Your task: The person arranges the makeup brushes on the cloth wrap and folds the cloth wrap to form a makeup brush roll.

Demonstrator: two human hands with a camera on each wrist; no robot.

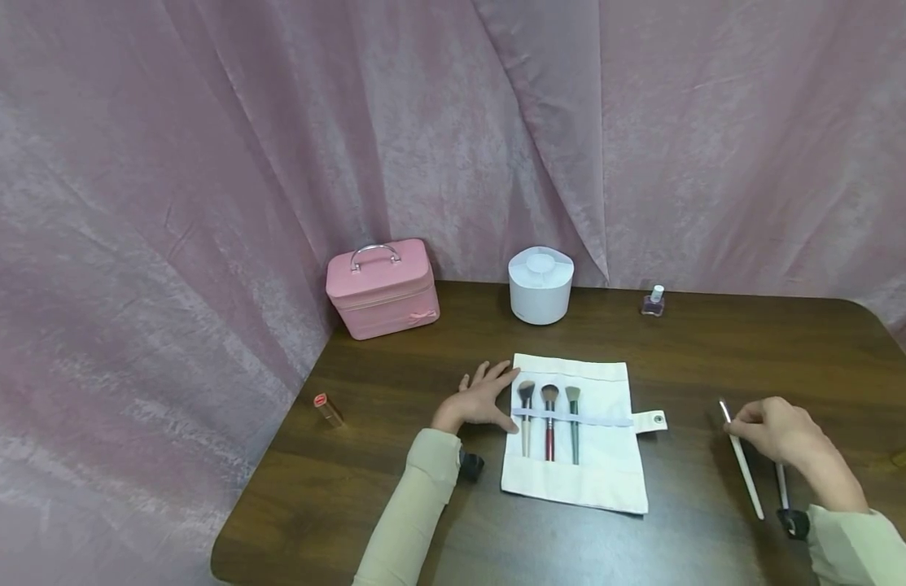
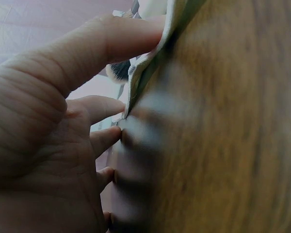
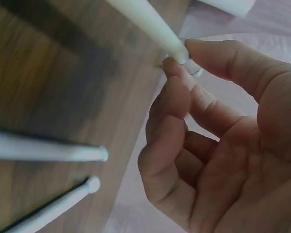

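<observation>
My left hand (image 1: 480, 399) lies flat on the tabletop (image 1: 716, 342) with its fingers (image 2: 106, 43) straight and spread, the tips pressing on the left edge of the white brush roll (image 1: 592, 472), which lies open near the middle of the tabletop. Three makeup brushes sit side by side under the roll's band: one with a pale handle (image 1: 526, 415), one with a red handle (image 1: 549, 419) and one with a green handle (image 1: 573, 423), all with bristles pointing toward the far edge.

My right hand (image 1: 778, 430) is over toward the right edge, its thumb and forefinger (image 3: 177, 92) pinching a white-handled brush (image 1: 741, 462) near its upper end; the handle slopes down toward the near edge. Just beside it, partly under my wrist, lies another white brush (image 1: 781, 485), and the right wrist view shows two white handle ends resting on the wood.

Along the far edge stand a pink vanity case (image 1: 382, 289), a white round organiser (image 1: 540, 285) and a small nail polish bottle (image 1: 654, 301). A lipstick (image 1: 327, 409) lies near the left edge
</observation>
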